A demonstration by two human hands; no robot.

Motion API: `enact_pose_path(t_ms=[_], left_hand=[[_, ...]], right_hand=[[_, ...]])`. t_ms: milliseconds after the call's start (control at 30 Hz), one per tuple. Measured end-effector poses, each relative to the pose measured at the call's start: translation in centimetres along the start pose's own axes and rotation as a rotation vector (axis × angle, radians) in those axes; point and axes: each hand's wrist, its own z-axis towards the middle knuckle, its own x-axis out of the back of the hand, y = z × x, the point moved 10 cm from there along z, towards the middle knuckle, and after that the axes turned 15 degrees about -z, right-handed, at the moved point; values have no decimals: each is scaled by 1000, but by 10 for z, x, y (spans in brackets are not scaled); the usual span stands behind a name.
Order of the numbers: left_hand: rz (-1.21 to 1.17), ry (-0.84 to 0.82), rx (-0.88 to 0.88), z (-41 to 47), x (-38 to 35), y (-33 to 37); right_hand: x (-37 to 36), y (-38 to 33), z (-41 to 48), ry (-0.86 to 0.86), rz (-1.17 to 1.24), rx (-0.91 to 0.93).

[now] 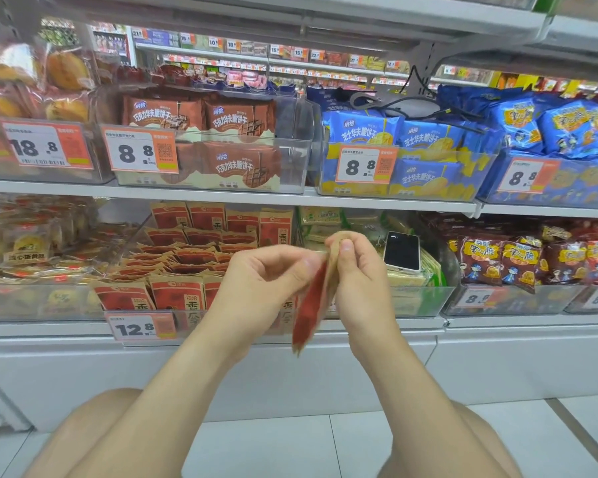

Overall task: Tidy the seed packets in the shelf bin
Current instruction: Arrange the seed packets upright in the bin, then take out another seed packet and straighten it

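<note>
Matt kraft-paper seed packets (187,257) (red panels); clear glossy plastic bin (425,301).

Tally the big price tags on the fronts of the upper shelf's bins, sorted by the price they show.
18.8 tags: 1
8.8 tags: 3
Total: 4

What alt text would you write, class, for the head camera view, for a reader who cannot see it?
A person's left hand and right hand hold a red and tan paper seed packet in front of a clear plastic shelf bin of matching packets. A white phone lies on packets in the next bin.
</note>
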Motion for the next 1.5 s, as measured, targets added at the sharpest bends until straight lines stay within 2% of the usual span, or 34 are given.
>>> enact_pose_path(t_ms=[67,133,167,233,300,367,467,533,633,700,733,800,900,1100,1200,1367,1500], left_hand=[[12,-72,11,-3,-10,-3],[82,-71,-40,-4,-14,-1],[175,-30,-80,-3,-11,1],[360,72,-101,-3,-3,1],[392,118,-22,-5,2,-4],[309,114,106,-7,4,-15],[283,74,187,-7,3,-19],[235,130,174,-6,6,-16],[-50,377,248,-6,32,-28],[-209,520,284,-8,48,-33],[-257,559,292,-10,53,-34],[-306,594,305,-12,57,-33],[-309,560,322,-12,54,-29],[-40,307,404,-10,32,-25],[31,251,411,-9,29,-24],[-157,340,478,-11,33,-34],[-256,447,483,-13,42,-39]], right_hand=[[-14,11,-5,-141,205,-180],[-32,10,-19,-323,504,-398],[-38,7,-25,-379,623,-464],[-43,1,-27,-415,707,-463],[-43,3,-24,-378,668,-427],[-38,10,-18,-320,565,-411],[-16,17,-4,-177,155,-295],[-5,16,1,-130,-13,-242],[-15,15,-6,-306,17,-297],[-23,8,-18,-475,-106,-243],[-26,4,-23,-520,-175,-194],[-26,0,-25,-503,-232,-133],[-20,1,-20,-373,-237,-121],[-1,7,-7,-132,-182,-142],[7,12,-7,-75,-133,-220],[-16,38,-20,-267,233,-568],[-34,38,-29,-385,462,-676]])
